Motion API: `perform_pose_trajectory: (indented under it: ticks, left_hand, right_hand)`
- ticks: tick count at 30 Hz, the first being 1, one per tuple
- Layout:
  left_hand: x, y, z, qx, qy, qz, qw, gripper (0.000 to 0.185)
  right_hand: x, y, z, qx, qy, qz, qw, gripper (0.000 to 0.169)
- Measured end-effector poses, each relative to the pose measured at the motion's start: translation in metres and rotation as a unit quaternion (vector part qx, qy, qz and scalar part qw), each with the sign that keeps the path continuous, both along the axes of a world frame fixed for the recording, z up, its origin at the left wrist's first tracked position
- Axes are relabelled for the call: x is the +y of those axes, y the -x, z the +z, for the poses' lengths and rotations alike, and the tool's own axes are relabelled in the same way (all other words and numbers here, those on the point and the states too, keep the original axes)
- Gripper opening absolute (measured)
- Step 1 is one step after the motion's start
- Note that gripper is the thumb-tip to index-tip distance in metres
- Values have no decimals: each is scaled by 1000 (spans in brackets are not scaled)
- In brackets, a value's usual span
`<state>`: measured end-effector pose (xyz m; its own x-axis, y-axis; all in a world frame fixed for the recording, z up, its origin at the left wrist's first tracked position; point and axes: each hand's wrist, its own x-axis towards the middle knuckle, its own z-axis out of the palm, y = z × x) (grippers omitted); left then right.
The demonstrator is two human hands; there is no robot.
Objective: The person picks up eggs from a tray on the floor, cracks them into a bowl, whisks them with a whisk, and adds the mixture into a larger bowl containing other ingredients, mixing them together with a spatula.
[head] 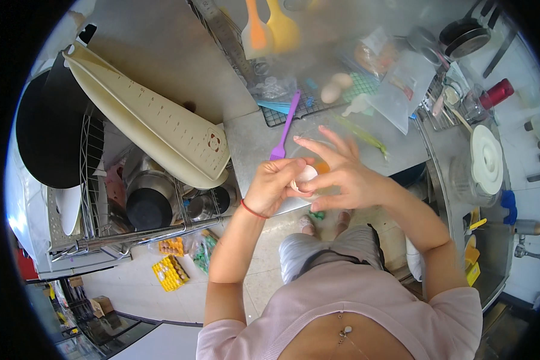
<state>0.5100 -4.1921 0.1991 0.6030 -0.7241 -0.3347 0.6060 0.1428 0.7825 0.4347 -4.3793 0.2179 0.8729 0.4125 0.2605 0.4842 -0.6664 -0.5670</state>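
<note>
My left hand (276, 180), with a red cord on its wrist, holds a broken eggshell (307, 173) over the front of the steel counter (247, 135). A finger of my right hand (342, 171) reaches into the shell's opening. The other right fingers are spread apart. Under both hands stands a clear bowl (300, 155), mostly hidden, with orange egg yolk (322, 168) showing inside. Just beyond my left hand lies a purple silicone brush (286, 128), bristles toward me. Two whole eggs (336, 87) rest at the back of the counter.
A black wire rack (279, 119) and a plastic bag (402, 90) lie toward the back. Left, a cream board (148, 112) leans above a wire shelf (130, 236) of pots. Egg trays (170, 273) sit on the floor. At right are a white-lidded container (486, 159) and a faucet (533, 252).
</note>
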Motion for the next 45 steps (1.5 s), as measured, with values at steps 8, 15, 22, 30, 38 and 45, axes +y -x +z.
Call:
perform_pose_trajectory:
  ticks: [8,15,22,30,38,45]
  left_hand:
    - [-7,-7,8,-19,-126,-8,992,35]
    - [-7,-27,30,-282,-324,-86,899,35]
    - [-8,-46,23,-175,-255,-144,940,33]
    - [-3,-40,13,-45,-160,-99,981,27]
    - [-11,-26,9,14,-80,-24,996,37]
    - [-7,-30,2,30,-109,48,992,41]
  right_hand:
    - [8,11,20,-67,266,-74,959,50]
    - [-9,3,-11,69,136,-148,977,28]
    - [-7,-9,-40,-69,172,-134,974,17]
    - [-52,-58,-45,-4,-60,-292,955,20]
    - [-84,-121,-71,-137,224,-276,925,35]
    - [-85,-111,-69,-112,181,-274,938,41]
